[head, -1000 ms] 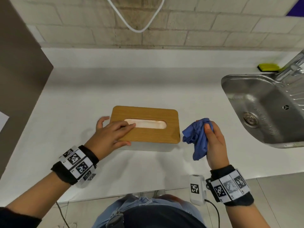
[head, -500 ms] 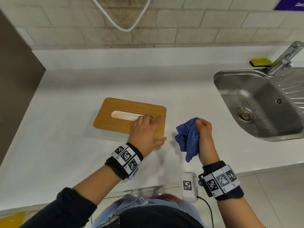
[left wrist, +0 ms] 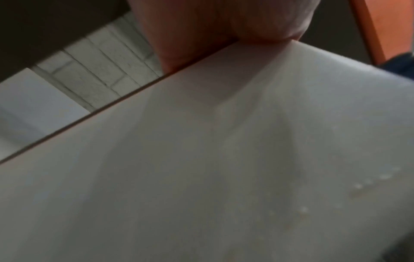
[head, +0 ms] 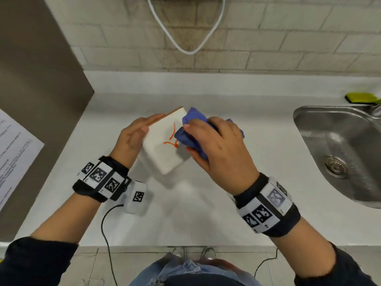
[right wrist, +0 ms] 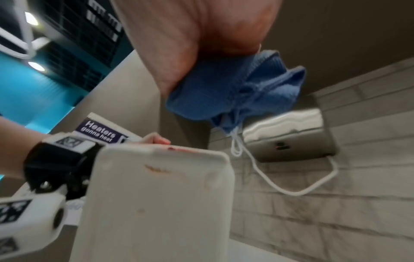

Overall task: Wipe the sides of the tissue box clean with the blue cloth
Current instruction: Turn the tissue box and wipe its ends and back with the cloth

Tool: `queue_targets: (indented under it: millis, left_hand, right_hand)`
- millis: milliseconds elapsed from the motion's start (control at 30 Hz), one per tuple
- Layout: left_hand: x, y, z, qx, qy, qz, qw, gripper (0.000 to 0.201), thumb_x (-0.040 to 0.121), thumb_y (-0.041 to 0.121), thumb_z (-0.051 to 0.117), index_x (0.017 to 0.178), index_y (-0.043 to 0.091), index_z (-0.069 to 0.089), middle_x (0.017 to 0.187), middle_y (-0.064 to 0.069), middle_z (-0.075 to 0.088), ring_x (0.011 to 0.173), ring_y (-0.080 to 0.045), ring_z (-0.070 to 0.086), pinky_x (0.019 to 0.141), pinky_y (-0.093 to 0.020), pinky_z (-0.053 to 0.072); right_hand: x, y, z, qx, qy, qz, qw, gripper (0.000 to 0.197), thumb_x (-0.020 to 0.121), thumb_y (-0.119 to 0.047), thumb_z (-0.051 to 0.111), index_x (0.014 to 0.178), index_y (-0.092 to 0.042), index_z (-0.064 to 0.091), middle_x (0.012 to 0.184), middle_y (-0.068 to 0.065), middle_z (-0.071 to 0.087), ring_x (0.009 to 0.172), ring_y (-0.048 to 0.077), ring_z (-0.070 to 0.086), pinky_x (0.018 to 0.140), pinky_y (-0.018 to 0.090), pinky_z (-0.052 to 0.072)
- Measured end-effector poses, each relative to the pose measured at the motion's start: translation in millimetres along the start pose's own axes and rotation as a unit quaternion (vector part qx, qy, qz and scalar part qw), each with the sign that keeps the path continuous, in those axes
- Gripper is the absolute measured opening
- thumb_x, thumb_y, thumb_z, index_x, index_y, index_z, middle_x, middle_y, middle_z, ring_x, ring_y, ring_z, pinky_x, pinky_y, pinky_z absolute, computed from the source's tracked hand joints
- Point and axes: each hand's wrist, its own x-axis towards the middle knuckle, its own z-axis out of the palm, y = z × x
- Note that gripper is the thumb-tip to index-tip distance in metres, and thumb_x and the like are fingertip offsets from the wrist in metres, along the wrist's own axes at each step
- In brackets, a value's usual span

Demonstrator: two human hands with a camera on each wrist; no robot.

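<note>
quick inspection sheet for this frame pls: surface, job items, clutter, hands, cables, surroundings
Surface: white counter, bare where visible.
Job's things: tissue box tipped up on edge, white side facing the head camera, orange marks on it; blue cloth bunched against that side.
Clutter: green sponge behind the sink; printed sheet at left.
Hands: left hand steadies the box, fingers flat along its wooden lid; right hand grips the cloth.
Cables: white cord looping on the wall; black lead from the left wrist unit.
Surroundings: steel sink at right, brick-tile wall, wall-mounted steel unit, brown panel at left.
</note>
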Motion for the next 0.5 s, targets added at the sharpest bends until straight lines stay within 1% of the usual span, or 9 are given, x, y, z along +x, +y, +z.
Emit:
queue_targets:
  millis: [67, 100, 133, 200, 267, 333, 400, 433, 500]
  left_hand:
    - [-2.4, 4.4, -8.6, -0.017, -0.005, -0.015, 1.0, 0.034, 0.081, 0.034, 0.041, 0.1, 0.039, 0.069, 0.105, 0.019, 0.069, 0.107, -0.004, 0.059, 0.096, -0.02, 0.042]
    - [-3.1, 6.0, -11.7, -0.02, -0.008, -0.02, 1.0, 0.033, 0.081, 0.036, 0.041, 0.097, 0.042, 0.069, 0.103, 0.022, 0.069, 0.104, 0.001, 0.059, 0.092, -0.015, 0.042]
    - [-3.5, 6.5, -14.7, -0.025, -0.009, -0.027, 0.999, 0.033, 0.08, 0.038, 0.041, 0.096, 0.043, 0.069, 0.101, 0.024, 0.069, 0.101, 0.002, 0.059, 0.09, -0.013, 0.043]
    - [-3.0, 6.1, -18.2, -0.033, -0.012, -0.041, 0.999, 0.033, 0.078, 0.04, 0.041, 0.096, 0.042, 0.069, 0.098, 0.022, 0.069, 0.098, 0.001, 0.059, 0.087, -0.013, 0.043]
    - [-1.7, 4.4, -19.6, -0.035, -0.013, -0.049, 0.998, 0.034, 0.076, 0.04, 0.041, 0.095, 0.042, 0.069, 0.096, 0.022, 0.068, 0.095, 0.001, 0.059, 0.086, -0.014, 0.043]
    - [-0.5, 2.9, -19.8, -0.043, -0.011, -0.055, 0.997, 0.033, 0.075, 0.041, 0.041, 0.093, 0.045, 0.069, 0.094, 0.025, 0.068, 0.094, 0.002, 0.058, 0.086, -0.014, 0.042]
    - [-0.1, 1.0, -20.1, -0.035, -0.011, -0.046, 0.998, 0.034, 0.077, 0.041, 0.039, 0.098, 0.045, 0.065, 0.096, 0.029, 0.067, 0.098, 0.001, 0.056, 0.091, -0.018, 0.04]
    - [0.2, -0.2, -20.7, -0.03, -0.011, -0.041, 0.999, 0.033, 0.078, 0.041, 0.038, 0.099, 0.04, 0.064, 0.098, 0.03, 0.067, 0.101, -0.001, 0.056, 0.092, -0.02, 0.038]
    - [1.0, -0.2, -22.1, -0.033, -0.011, -0.04, 0.999, 0.033, 0.079, 0.041, 0.038, 0.1, 0.034, 0.062, 0.098, 0.03, 0.067, 0.102, 0.001, 0.056, 0.092, -0.018, 0.039]
  right_hand:
    - [12.5, -3.9, 26.4, -0.007, 0.009, -0.048, 0.999, 0.035, 0.085, -0.014, 0.064, 0.115, -0.018, 0.047, 0.115, 0.005, 0.066, 0.099, 0.03, 0.049, 0.083, 0.045, 0.04]
    - [15.7, -4.7, 37.7, -0.003, -0.009, -0.058, 0.998, 0.035, 0.085, -0.014, 0.064, 0.115, -0.018, 0.048, 0.116, 0.005, 0.065, 0.102, 0.032, 0.051, 0.085, 0.046, 0.041]
    - [17.4, -5.9, 46.7, 0.009, -0.035, -0.055, 0.998, 0.032, 0.088, -0.018, 0.061, 0.117, -0.019, 0.048, 0.119, 0.005, 0.064, 0.106, 0.034, 0.051, 0.088, 0.048, 0.04]
    - [19.5, -9.5, 56.1, 0.057, -0.07, -0.021, 0.996, 0.026, 0.095, -0.028, 0.046, 0.12, -0.02, 0.052, 0.126, 0.006, 0.06, 0.117, 0.039, 0.047, 0.096, 0.051, 0.036]
    - [19.9, -12.7, 59.4, 0.119, -0.092, 0.015, 0.989, 0.037, 0.098, -0.033, 0.033, 0.122, -0.016, 0.056, 0.132, 0.012, 0.055, 0.124, 0.042, 0.042, 0.103, 0.055, 0.031]
    - [20.5, -16.1, 60.0, 0.143, -0.104, 0.025, 0.984, 0.041, 0.098, -0.031, 0.029, 0.125, -0.012, 0.054, 0.134, 0.015, 0.053, 0.128, 0.041, 0.039, 0.105, 0.058, 0.03]
    - [21.2, -17.4, 61.2, 0.158, -0.108, 0.026, 0.981, 0.04, 0.098, -0.032, 0.029, 0.129, -0.013, 0.045, 0.131, 0.013, 0.055, 0.128, 0.036, 0.039, 0.105, 0.055, 0.03]
    - [22.6, -18.2, 61.1, 0.169, -0.108, 0.028, 0.979, 0.04, 0.098, -0.033, 0.031, 0.13, -0.014, 0.041, 0.129, 0.011, 0.057, 0.126, 0.032, 0.039, 0.105, 0.05, 0.031]
    - [24.6, -19.9, 61.0, 0.189, -0.106, 0.019, 0.976, 0.039, 0.097, -0.035, 0.032, 0.129, -0.014, 0.041, 0.126, 0.009, 0.059, 0.119, 0.026, 0.04, 0.101, 0.041, 0.031]
